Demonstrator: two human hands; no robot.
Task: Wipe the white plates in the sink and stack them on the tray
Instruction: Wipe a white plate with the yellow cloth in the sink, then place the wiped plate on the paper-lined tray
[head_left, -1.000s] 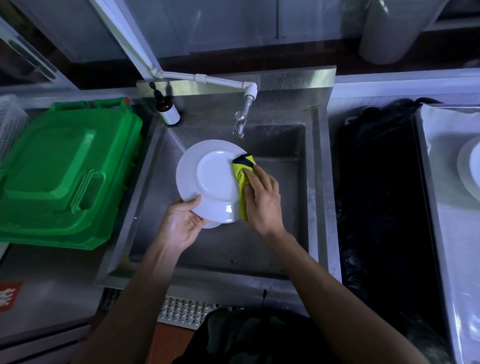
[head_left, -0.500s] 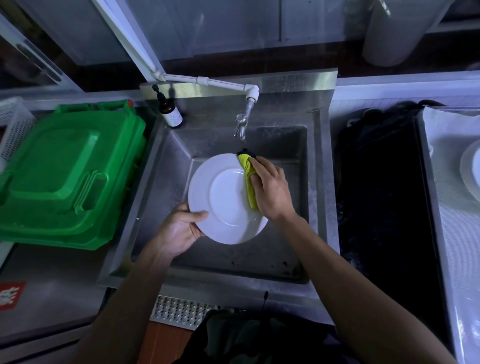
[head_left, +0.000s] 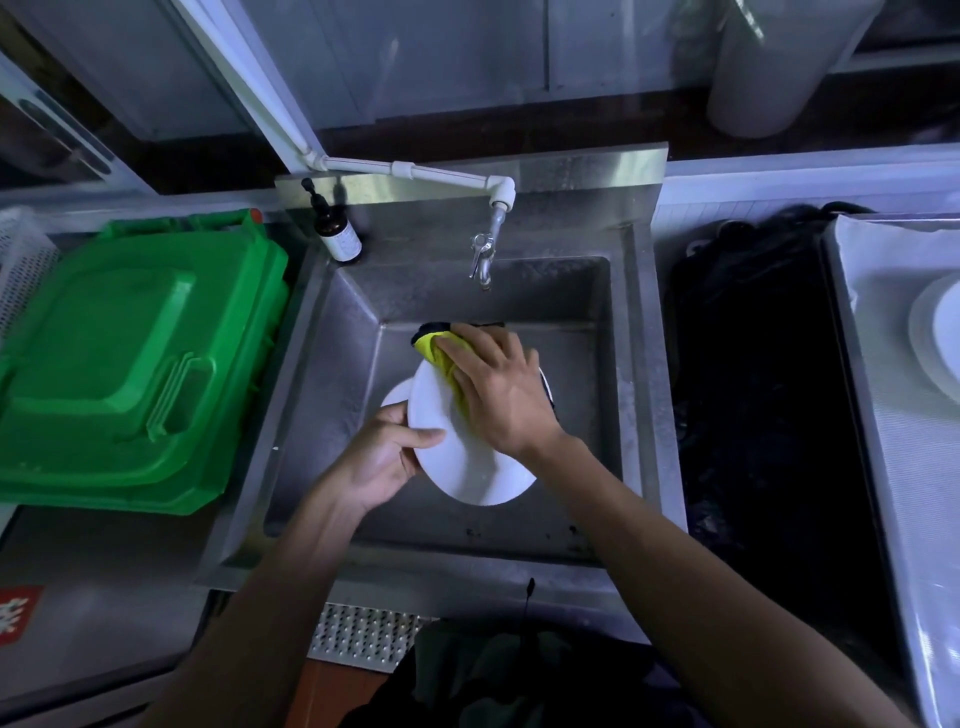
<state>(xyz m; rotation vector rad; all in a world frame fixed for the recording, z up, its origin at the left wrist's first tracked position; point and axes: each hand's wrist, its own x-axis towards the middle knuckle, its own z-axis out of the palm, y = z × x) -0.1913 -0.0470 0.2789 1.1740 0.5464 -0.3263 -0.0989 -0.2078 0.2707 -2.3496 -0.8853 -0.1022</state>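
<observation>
Gripping one white plate (head_left: 467, 467) — left hand (head_left: 382, 460); right hand (head_left: 498, 389) presses one yellow cloth (head_left: 435, 349) flat-fingered.

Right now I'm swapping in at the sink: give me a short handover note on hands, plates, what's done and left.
Left hand grips the rim of the white plate, tilted over the sink.
Right hand presses the yellow cloth on it.
A second plate shows behind it.
Done: plates already on the tray at right.
Left: finish wiping, stack this plate, then the other.
</observation>
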